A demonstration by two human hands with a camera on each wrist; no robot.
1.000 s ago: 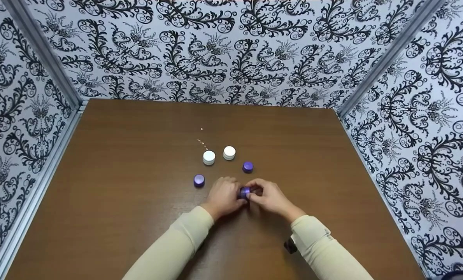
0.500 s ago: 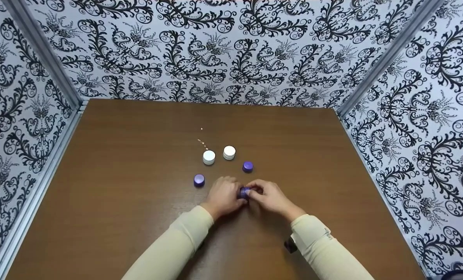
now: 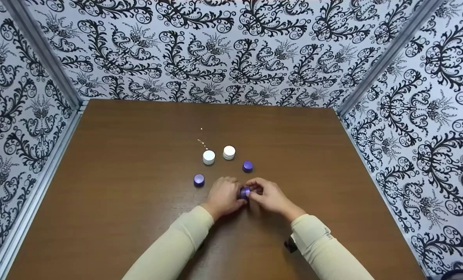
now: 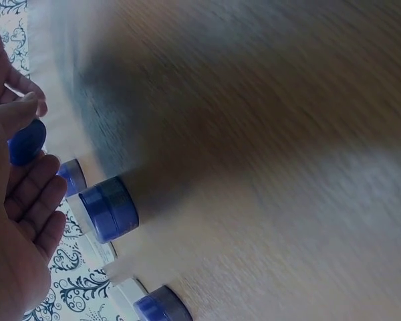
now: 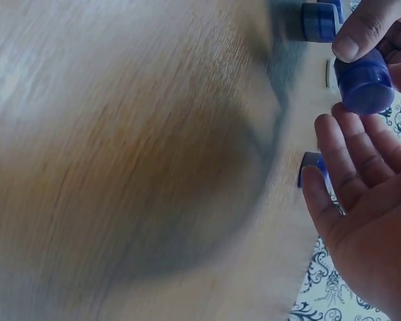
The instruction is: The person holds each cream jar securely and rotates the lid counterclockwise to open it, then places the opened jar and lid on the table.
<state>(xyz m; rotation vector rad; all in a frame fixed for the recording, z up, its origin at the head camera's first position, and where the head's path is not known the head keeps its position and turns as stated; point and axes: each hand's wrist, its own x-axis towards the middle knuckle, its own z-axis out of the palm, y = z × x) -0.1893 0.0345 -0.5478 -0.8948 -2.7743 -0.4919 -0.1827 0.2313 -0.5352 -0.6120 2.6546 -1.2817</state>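
Note:
In the head view my left hand [image 3: 224,195] grips a small purple jar [image 3: 244,193] with a rounded lid, its end turned toward the right hand. The right wrist view shows the left thumb [image 5: 361,33] pressed along the side of this jar. My right hand [image 3: 270,199] reaches in from the other side. Its fingers [image 5: 351,154] are loosely extended and spread, tips close beside the lid's edge, and the lid's end face shows uncovered. On the table stand one purple jar [image 3: 199,180] left of the hands and another purple jar [image 3: 247,167] just beyond them.
Two white lidded jars, one white jar [image 3: 209,157] and a second white jar [image 3: 229,153], stand farther back on the brown table [image 3: 138,155]. Small light specks [image 3: 202,144] lie behind them. Patterned walls [image 3: 216,50] enclose the back and sides.
Half a second ago the right thumb and fingers covered more of the held jar's lid; now more of its shiny side shows between them. The left hand and the other jars stay put.

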